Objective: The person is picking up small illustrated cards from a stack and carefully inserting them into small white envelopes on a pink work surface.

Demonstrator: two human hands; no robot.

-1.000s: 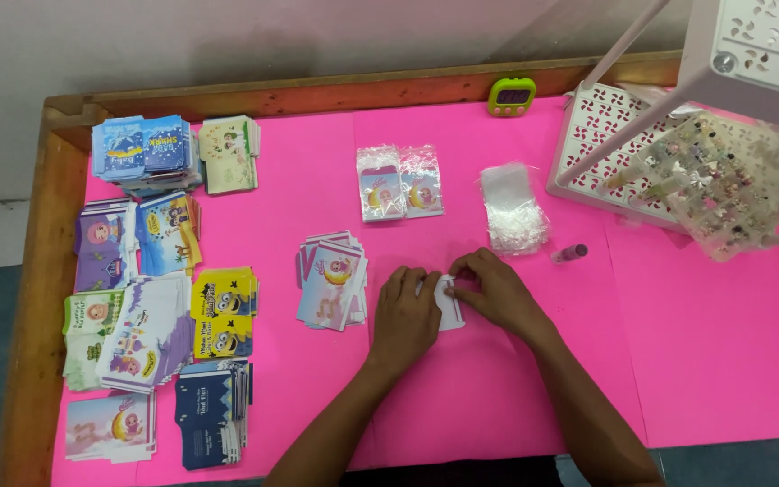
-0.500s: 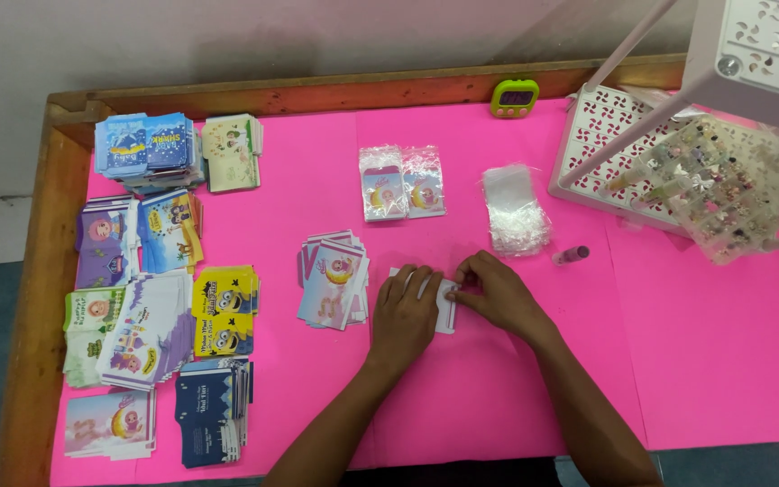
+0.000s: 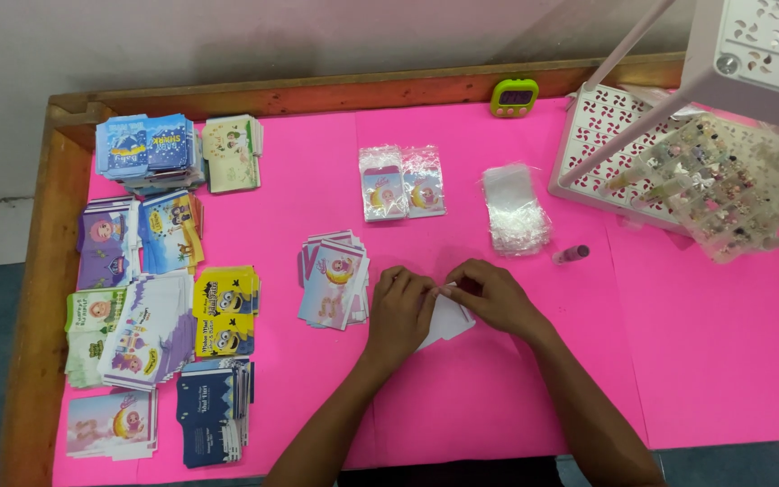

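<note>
Left hand [image 3: 400, 311] and right hand [image 3: 491, 295] pinching a white card [image 3: 448, 318], pink card stack [image 3: 334, 280] just left

L hand [image 3: 398, 311] & R hand [image 3: 495, 298] curled, fingertips meeting, palms down.

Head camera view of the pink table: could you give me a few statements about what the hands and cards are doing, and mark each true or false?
1. Both hands, left hand and right hand, rest on a small white card. True.
2. The green digital timer lies beside the hands. False: it sits at the table's far edge.
3. A stack of clear plastic sleeves lies beyond the right hand. True.
4. The yellow cartoon cards are in the white perforated basket. False: they lie on the table's left side.
</note>
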